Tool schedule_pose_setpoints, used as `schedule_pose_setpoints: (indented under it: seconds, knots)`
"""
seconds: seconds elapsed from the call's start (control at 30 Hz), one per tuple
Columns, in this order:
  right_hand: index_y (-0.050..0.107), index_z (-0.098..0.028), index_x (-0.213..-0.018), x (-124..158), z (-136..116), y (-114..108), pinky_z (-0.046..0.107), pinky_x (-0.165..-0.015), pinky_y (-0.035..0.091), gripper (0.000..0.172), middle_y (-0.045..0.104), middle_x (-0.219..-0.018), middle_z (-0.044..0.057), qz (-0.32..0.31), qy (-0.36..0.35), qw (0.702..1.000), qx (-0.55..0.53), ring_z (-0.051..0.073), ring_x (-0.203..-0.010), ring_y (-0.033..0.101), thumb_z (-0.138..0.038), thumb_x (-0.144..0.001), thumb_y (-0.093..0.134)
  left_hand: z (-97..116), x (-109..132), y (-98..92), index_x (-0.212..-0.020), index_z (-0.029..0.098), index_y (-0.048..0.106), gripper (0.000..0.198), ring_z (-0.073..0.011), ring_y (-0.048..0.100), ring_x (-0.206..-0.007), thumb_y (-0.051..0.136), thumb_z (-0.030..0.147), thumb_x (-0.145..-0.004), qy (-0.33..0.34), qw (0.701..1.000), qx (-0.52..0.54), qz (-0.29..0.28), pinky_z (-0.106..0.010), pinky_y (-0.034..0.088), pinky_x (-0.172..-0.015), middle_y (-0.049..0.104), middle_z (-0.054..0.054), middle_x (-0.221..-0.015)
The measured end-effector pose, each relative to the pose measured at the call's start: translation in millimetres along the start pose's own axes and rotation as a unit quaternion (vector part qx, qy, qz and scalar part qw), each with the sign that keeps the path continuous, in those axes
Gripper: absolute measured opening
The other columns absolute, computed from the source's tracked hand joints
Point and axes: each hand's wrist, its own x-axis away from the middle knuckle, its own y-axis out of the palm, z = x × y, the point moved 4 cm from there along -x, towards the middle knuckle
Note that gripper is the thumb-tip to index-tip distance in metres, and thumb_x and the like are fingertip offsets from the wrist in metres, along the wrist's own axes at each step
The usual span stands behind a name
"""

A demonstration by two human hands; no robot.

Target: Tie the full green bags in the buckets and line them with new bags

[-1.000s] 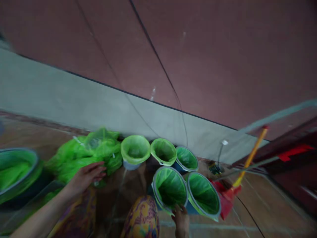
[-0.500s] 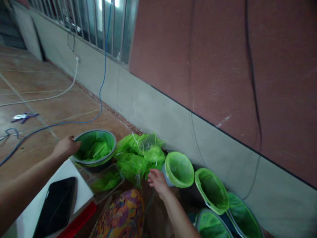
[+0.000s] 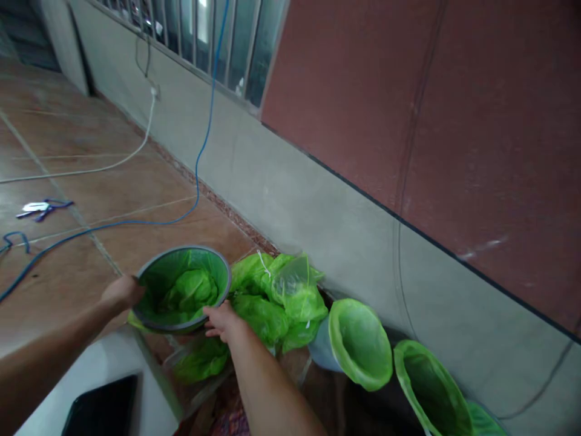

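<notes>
Since half a second ago the right hand has left the green-lined cups on the floor and come across to the near right rim of the round grey metal bowl lined with green plastic, while the left hand has stayed on the bowl's far left rim; the view has swung slightly left with them.

The bowl now sits between the two hands, held from opposite sides. The left hand curls loosely around the rim; its fingertips are hidden behind the edge, so how tight the hold is cannot be told. The right hand has its fingers together and bent against the rim, thumb side toward the bowl. Both hands touch it, neither clearly nearer.

The bowl is round, so it has no long axis of its own; the line that counts runs from hand to hand, left to right across the view. Its mouth points up and leans a little toward the person, with crumpled green plastic inside.

Just past the right hand, on the side away from the bowl, lies a heap of knotted bright green plastic bags. Below that hand is a clear plastic tray holding green film. Further right stand tilted grey cups with green liners, mouths up and toward the person. Under the left forearm is a white surface with a black phone.
</notes>
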Motion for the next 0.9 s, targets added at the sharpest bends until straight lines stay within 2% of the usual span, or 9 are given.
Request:
schedule_pose_setpoints:
  seconds: [0.17,0.23,0.33,0.4,0.5,0.6,0.67,0.77,0.9]
  knots:
    - [0.057,-0.015,-0.093,17.4,-24.7,-26.6,0.019,-0.048,0.045,0.004,0.061,-0.073,-0.001,0.008,0.009,0.999,-0.050,0.008,-0.051,0.052,-0.017,-0.090,0.059,46.8,14.9,-28.8,-0.057,0.014,0.053,0.029,-0.0182,0.064,-0.067,0.050,0.010,-0.086,0.060,0.991,-0.121,-0.010,-0.020,0.029,-0.053,0.046,0.001,-0.046]
    - [0.057,-0.014,-0.086,36.9,-35.6,-50.8,0.018,-0.045,0.044,0.008,0.060,-0.067,-0.001,0.015,-0.016,0.998,-0.052,0.008,-0.047,0.052,-0.019,-0.092,0.057,73.2,35.0,-47.8,-0.069,0.012,0.060,0.020,-0.0180,0.063,-0.067,0.052,0.017,-0.087,0.098,0.986,-0.136,-0.015,-0.021,0.033,-0.056,0.055,0.000,-0.054]
    - [0.056,-0.015,-0.086,83.4,-46.1,-94.3,0.020,-0.042,0.046,0.016,0.061,-0.063,-0.001,0.037,-0.090,0.994,-0.046,0.010,-0.044,0.056,-0.029,-0.094,0.057,118.8,88.5,-74.8,-0.087,0.009,0.064,0.022,-0.0193,0.063,-0.069,0.051,0.026,-0.088,0.158,0.973,-0.170,-0.008,-0.024,0.038,-0.060,0.065,-0.004,-0.065]
    - [0.053,-0.017,-0.091,120.5,-43.4,-129.0,0.021,-0.039,0.046,0.021,0.060,-0.059,-0.003,0.096,-0.137,0.986,-0.026,0.013,-0.044,0.059,-0.036,-0.091,0.062,151.9,135.3,-85.2,-0.096,0.009,0.063,0.026,-0.0200,0.064,-0.071,0.046,0.027,-0.090,0.209,0.961,-0.182,0.012,-0.025,0.038,-0.060,0.068,-0.007,-0.072]
    - [0.052,-0.017,-0.095,173.9,-20.1,-183.3,0.021,-0.034,0.044,0.023,0.057,-0.052,-0.005,0.196,-0.151,0.968,0.044,0.015,-0.040,0.059,-0.034,-0.086,0.066,192.4,204.2,-79.9,-0.100,0.013,0.061,0.023,-0.0228,0.068,-0.077,0.049,0.027,-0.087,0.237,0.953,-0.189,0.016,-0.027,0.040,-0.062,0.072,-0.009,-0.082]
    - [0.051,-0.017,-0.097,220.8,21.1,-230.8,0.020,-0.034,0.046,0.018,0.058,-0.055,-0.005,0.234,-0.152,0.959,0.054,0.015,-0.042,0.061,-0.029,-0.087,0.061,218.6,263.8,-50.4,-0.100,0.015,0.058,0.019,-0.0244,0.070,-0.084,0.046,0.025,-0.089,0.302,0.939,-0.162,-0.010,-0.029,0.043,-0.067,0.074,-0.012,-0.091]
    - [0.051,-0.017,-0.097,248.3,56.8,-258.5,0.021,-0.035,0.049,0.014,0.059,-0.058,-0.004,0.261,-0.138,0.954,0.043,0.015,-0.043,0.062,-0.025,-0.088,0.057,224.3,294.0,-18.8,-0.100,0.015,0.056,0.017,-0.0251,0.071,-0.087,0.045,0.023,-0.089,0.319,0.935,-0.153,-0.038,-0.029,0.044,-0.070,0.074,-0.013,-0.092]
    - [0.052,-0.016,-0.097,277.3,115.1,-292.5,0.024,-0.038,0.053,0.013,0.062,-0.071,-0.001,0.296,-0.126,0.947,0.020,0.014,-0.045,0.063,-0.020,-0.085,0.055,221.5,326.6,45.7,-0.102,0.014,0.054,0.017,-0.0249,0.072,-0.087,0.043,0.019,-0.090,0.330,0.927,-0.147,-0.104,-0.029,0.046,-0.071,0.074,-0.014,-0.092]
    - [0.054,-0.014,-0.095,286.6,196.9,-325.0,0.025,-0.040,0.053,0.013,0.065,-0.084,0.004,0.342,-0.067,0.937,-0.009,0.015,-0.049,0.065,-0.015,-0.082,0.053,205.8,353.7,142.6,-0.099,0.012,0.055,0.018,-0.0258,0.072,-0.090,0.041,0.014,-0.088,0.340,0.912,-0.151,-0.175,-0.029,0.048,-0.078,0.074,-0.017,-0.092]
